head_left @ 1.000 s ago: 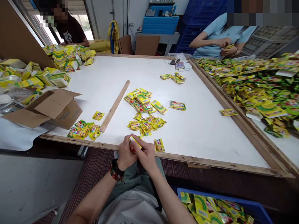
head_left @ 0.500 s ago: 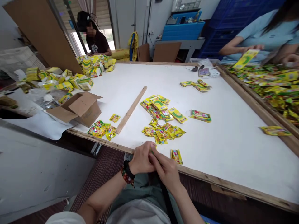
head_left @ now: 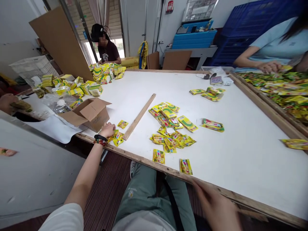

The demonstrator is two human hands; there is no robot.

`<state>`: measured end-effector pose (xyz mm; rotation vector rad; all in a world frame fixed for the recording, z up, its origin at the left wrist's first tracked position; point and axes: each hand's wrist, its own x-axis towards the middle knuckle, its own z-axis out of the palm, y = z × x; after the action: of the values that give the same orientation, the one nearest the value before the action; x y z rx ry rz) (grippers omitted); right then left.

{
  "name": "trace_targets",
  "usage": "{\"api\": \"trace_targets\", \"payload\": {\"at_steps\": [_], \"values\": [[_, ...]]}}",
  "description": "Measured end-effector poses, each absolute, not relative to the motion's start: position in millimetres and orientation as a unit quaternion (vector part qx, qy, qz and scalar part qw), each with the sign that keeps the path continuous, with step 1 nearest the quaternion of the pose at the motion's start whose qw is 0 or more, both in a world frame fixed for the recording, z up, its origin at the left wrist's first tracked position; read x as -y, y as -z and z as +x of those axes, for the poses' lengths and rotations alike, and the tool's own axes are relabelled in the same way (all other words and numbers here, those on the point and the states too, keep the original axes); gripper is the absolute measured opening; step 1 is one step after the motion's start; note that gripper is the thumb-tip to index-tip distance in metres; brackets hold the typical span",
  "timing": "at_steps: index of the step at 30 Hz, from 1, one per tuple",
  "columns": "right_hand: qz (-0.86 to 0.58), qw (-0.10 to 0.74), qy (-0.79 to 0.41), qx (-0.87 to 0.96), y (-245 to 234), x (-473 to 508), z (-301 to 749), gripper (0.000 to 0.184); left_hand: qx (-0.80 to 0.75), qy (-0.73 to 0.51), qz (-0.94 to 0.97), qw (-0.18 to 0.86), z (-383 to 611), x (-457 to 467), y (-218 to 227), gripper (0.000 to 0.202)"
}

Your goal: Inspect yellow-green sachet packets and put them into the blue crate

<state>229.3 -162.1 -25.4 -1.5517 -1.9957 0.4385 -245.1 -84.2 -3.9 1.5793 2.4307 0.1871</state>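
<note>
Since half a second ago our hands have parted. The left hand [head_left: 107, 130] has gone out from the near edge to the pile [head_left: 115, 138] beside the box, and the right hand [head_left: 216, 205] has dropped below the table edge. The sachet they held together is no longer between them.

The white table [head_left: 240, 154] with its wooden rim fills most of the view. On the next table to the right lies a heap [head_left: 284, 86] of yellow and green packs, where a co-worker [head_left: 276, 41] in light blue rests a hand. A second person [head_left: 108, 51] in dark clothes sits at the far end behind a stack [head_left: 106, 70] of the same packs.

The open box [head_left: 92, 112] stands at the left edge, and a slat [head_left: 139, 116] lies aslant just right of it. Past the slat is a spread [head_left: 170, 126] of sachets, with two loose ones, a left sachet [head_left: 158, 156] and a right sachet [head_left: 185, 166], near our edge.

Every pack is yellow and green with red print, but the writing is too small for us to read.

Our left arm is stretched forward, beads [head_left: 99, 140] at the wrist. The hand lies knuckles up with the fingers curled down onto the pile, and we cannot tell whether it grips any sachet. The right hand is a blur, so we cannot tell its grip either.
</note>
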Motion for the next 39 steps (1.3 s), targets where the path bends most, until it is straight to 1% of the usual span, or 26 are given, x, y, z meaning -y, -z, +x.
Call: {"api": "trace_targets", "payload": {"at_steps": [1, 2, 4, 6, 8, 9, 11, 12, 13, 14, 16, 17, 18, 19, 21, 24, 25, 27, 29, 31, 32, 33, 35, 36, 37, 39], "values": [[-0.549, 0.250, -0.181, 0.777, 24, 152, 198, 0.029, -0.826, -0.071, 0.548, 0.112, -243, 88, 4, 0.003], [-0.532, 0.197, -0.186, 0.803, 21, 142, 168, 0.027, -0.820, -0.083, 0.556, 0.103, -241, 92, 2, 0.005], [-0.534, 0.071, -0.163, 0.826, 13, 119, 119, 0.022, -0.810, -0.121, 0.568, 0.076, -238, 102, -3, 0.011], [-0.541, 0.008, -0.145, 0.828, 5, 101, 91, 0.029, -0.803, -0.170, 0.570, 0.043, -235, 111, -10, 0.017], [-0.540, 0.002, -0.147, 0.829, 2, 91, 84, 0.037, -0.797, -0.217, 0.564, 0.012, -229, 121, -13, 0.024], [-0.537, 0.009, -0.153, 0.830, 2, 89, 86, 0.037, -0.790, -0.252, 0.560, 0.007, -223, 125, -13, 0.025], [-0.533, 0.015, -0.163, 0.830, 3, 90, 95, 0.029, -0.760, -0.345, 0.549, 0.036, -201, 132, -8, 0.025], [-0.529, 0.026, -0.178, 0.829, 3, 92, 99, 0.021, -0.737, -0.394, 0.544, 0.073, -186, 134, -3, 0.023], [-0.519, 0.056, -0.216, 0.825, 3, 96, 103, 0.012, -0.710, -0.436, 0.538, 0.126, -168, 135, 2, 0.022], [-0.503, 0.109, -0.277, 0.812, 3, 100, 105, 0.009, -0.684, -0.464, 0.531, 0.188, -149, 136, 7, 0.021], [-0.456, 0.264, -0.411, 0.744, 3, 109, 104, 0.017, -0.635, -0.481, 0.521, 0.307, -109, 135, 14, 0.022], [-0.437, 0.341, -0.456, 0.697, 3, 113, 103, 0.018, -0.611, -0.483, 0.518, 0.354, -91, 134, 15, 0.022], [-0.429, 0.399, -0.477, 0.655, 4, 116, 101, 0.019, -0.588, -0.486, 0.518, 0.388, -75, 133, 15, 0.022], [-0.438, 0.429, -0.479, 0.629, 6, 119, 100, 0.020, -0.567, -0.486, 0.521, 0.414, -63, 132, 14, 0.023], [-0.476, 0.446, -0.465, 0.598, 11, 124, 101, 0.021, -0.532, -0.471, 0.529, 0.464, -47, 129, 9, 0.029], [-0.525, 0.466, -0.472, 0.534, 19, 129, 110, 0.024, -0.495, -0.405, 0.545, 0.542, -38, 125, 4, 0.036], [-0.533, 0.476, -0.494, 0.496, 22, 130, 115, 0.026, -0.485, -0.383, 0.554, 0.558, -36, 123, 4, 0.036], [-0.515, 0.481, -0.574, 0.416, 28, 130, 123, 0.037, -0.466, -0.347, 0.581, 0.570, -32, 115, 4, 0.035], [-0.473, 0.482, -0.644, 0.360, 33, 129, 131, 0.042, -0.438, -0.305, 0.634, 0.560, -27, 97, 4, 0.029], [-0.448, 0.498, -0.661, 0.339, 36, 127, 137, 0.035, -0.442, -0.268, 0.712, 0.476, -22, 64, 2, 0.021], [-0.445, 0.509, -0.657, 0.334, 37, 126, 139, 0.033, -0.458, -0.262, 0.745, 0.408, -20, 43, -1, 0.023], [-0.447, 0.519, -0.649, 0.331, 38, 126, 141, 0.032, -0.488, -0.265, 0.768, 0.318, -18, 20, -3, 0.030], [-0.444, 0.527, -0.640, 0.339, 39, 125, 141, 0.033, -0.520, -0.276, 0.777, 0.222, -16, -28, -11, 0.047], [-0.441, 0.529, -0.637, 0.346, 39, 125, 141, 0.034, -0.533, -0.264, 0.785, 0.173, -15, -49, -15, 0.051], [-0.439, 0.531, -0.633, 0.352, 40, 126, 141, 0.034, -0.538, -0.253, 0.791, 0.148, -14, -68, -19, 0.051], [-0.437, 0.538, -0.625, 0.358, 42, 127, 141, 0.035, -0.542, -0.237, 0.797, 0.119, -13, -93, -25, 0.042]]}}
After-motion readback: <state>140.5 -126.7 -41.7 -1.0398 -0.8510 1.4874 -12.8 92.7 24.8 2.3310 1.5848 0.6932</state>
